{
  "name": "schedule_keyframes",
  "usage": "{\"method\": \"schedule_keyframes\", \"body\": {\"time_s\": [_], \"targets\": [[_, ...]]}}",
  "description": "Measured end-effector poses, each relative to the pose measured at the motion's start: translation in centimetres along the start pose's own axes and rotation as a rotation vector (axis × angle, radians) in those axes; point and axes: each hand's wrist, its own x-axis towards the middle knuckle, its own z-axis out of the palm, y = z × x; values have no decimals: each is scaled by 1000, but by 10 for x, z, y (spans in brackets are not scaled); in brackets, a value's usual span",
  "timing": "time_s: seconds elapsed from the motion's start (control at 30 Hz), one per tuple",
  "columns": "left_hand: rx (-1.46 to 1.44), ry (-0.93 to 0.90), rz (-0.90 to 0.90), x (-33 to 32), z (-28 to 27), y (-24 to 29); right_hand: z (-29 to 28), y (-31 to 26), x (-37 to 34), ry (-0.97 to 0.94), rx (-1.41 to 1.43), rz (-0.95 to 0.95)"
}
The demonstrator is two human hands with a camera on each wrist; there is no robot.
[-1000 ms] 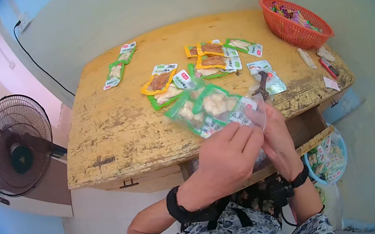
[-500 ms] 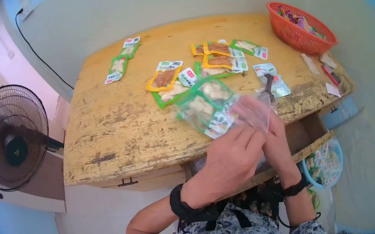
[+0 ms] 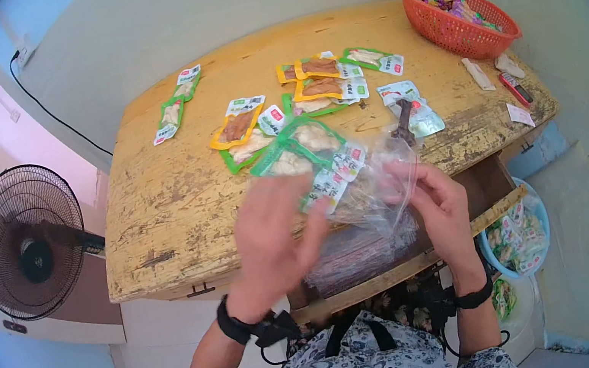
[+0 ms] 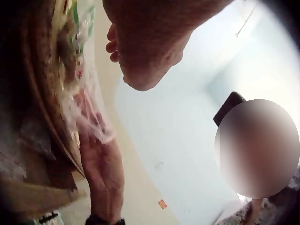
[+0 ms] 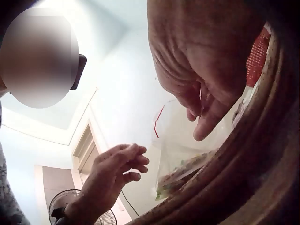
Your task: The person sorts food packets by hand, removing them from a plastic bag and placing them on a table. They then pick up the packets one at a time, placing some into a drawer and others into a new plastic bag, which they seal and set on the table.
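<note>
A clear plastic bag [image 3: 369,207] lies over the table's front edge, with green-edged packets [image 3: 316,136] of pale food at its far end. The right hand [image 3: 443,210] pinches the bag's side near its opening; in the right wrist view its thumb and fingers [image 5: 199,126] meet on the film. Blurred by motion, the left hand [image 3: 272,237] is just left of the bag, fingers apart. From the right wrist camera the left hand [image 5: 112,176] appears clear of the bag, its fingers loosely bent around nothing. Loose yellow-edged packets [image 3: 237,125] and green-edged ones [image 3: 170,117] lie farther back.
A red basket [image 3: 457,19] of wrapped items stands at the table's [image 3: 163,232] back right. A dark tool [image 3: 403,123] rests on a silvery packet. Below, an open drawer [image 3: 366,292] holds plastic film. A blue basin [image 3: 545,225] stands low right, a fan [image 3: 30,241] left.
The left hand has let go of the bag's opening and moved left. The right hand still holds the bag, which now spreads wider over the front edge.
</note>
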Motion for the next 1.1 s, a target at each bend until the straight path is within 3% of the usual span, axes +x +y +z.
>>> {"method": "schedule_keyframes", "body": {"time_s": [0.1,0.2,0.3,0.4,0.6,0.7,0.8,1.0,1.1], "targets": [[86,17,-195,-1,-3,-26,-6,10,-8,-78,-223,-97],[103,0,-337,-4,2,-35,4,-3,-8,-124,-380,-51],[177,-53,-263,-6,0,-36,8,12,5,-149,-590,-370],[16,-97,-295,-13,-2,-39,20,4,12,-153,-788,-475],[-197,-238,-400,-17,-9,-46,42,8,18,-209,-742,-330],[-160,-248,-355,-17,-8,-51,43,14,20,-212,-671,-309],[-160,-301,-333,-19,-8,-53,44,17,25,-217,-717,-416],[5,-264,-223,-15,-8,-57,39,10,23,-299,-759,-379],[2,-204,-186,-11,-6,-59,28,20,12,-121,-544,-314]]}}
